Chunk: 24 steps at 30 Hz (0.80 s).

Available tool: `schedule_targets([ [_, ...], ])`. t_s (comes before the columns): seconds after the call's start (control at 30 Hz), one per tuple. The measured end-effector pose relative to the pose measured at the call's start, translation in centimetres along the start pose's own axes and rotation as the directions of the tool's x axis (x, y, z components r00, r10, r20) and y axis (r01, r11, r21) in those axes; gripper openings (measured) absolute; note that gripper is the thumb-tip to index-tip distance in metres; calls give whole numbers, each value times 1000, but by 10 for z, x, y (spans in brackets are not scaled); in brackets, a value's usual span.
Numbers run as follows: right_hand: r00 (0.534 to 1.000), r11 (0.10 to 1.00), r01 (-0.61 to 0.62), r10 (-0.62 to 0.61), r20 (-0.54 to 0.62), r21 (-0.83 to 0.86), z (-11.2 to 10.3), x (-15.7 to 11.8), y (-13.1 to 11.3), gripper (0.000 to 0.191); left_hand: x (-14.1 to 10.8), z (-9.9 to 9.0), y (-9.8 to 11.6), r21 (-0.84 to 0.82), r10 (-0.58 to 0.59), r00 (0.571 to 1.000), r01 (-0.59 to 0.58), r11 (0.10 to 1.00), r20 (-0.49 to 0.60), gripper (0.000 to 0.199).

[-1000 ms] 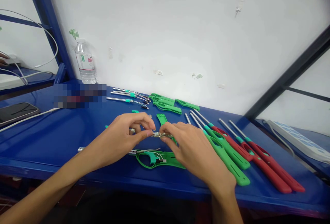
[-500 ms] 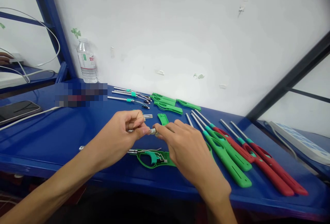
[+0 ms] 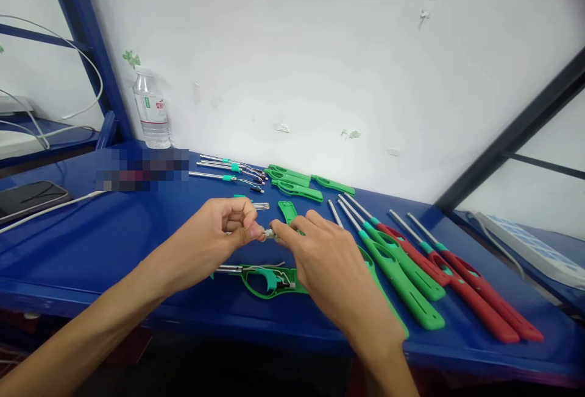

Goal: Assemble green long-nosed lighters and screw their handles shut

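Note:
My left hand pinches one end of a small whitish part between thumb and forefinger. The fingers of my right hand close on its other end; most of that end is hidden behind them. Below the hands lies an opened green lighter half, with a metal tube, a teal trigger and thin wires inside it. Just beyond my fingertips is a short green shell piece, and a clear, flat-ended part shows behind my left hand.
Metal tubes with wires and green handle shells lie near the wall. Long green lighters and red lighters are on the right. A water bottle and a phone are on the left of the blue table.
Both hands stay almost in place around the small whitish part, with slight finger movement. The whole view has shifted a little.

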State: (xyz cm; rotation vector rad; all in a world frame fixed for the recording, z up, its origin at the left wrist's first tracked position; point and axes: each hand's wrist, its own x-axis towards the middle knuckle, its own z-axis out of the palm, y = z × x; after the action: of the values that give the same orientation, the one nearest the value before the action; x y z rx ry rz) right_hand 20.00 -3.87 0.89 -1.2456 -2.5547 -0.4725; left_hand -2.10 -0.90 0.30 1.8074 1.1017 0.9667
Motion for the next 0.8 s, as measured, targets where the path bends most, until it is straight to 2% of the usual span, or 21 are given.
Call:
schedule_targets([
  [0.13,999,996,-33,33,-1,82,-6,-8,7,19,-1,2,6,33,-6,1000,7,999,-17,28],
  [0.23,997,987,-75,72,28,140,-8,-13,12,13,-3,6,5,224,49,998,-41,974,-28,27],
  [0.37,994,972,-90,76,73,217,-7,-15,18,11,-8,10,-7,447,51,994,-91,890,101,28],
  [0.57,976,954,-160,115,183,252,-7,-16,23,10,-9,11,-22,449,18,976,-117,886,219,18],
  [0.8,960,938,-169,87,265,303,-13,-18,21,15,-4,15,-14,412,21,968,-126,902,251,22],
])
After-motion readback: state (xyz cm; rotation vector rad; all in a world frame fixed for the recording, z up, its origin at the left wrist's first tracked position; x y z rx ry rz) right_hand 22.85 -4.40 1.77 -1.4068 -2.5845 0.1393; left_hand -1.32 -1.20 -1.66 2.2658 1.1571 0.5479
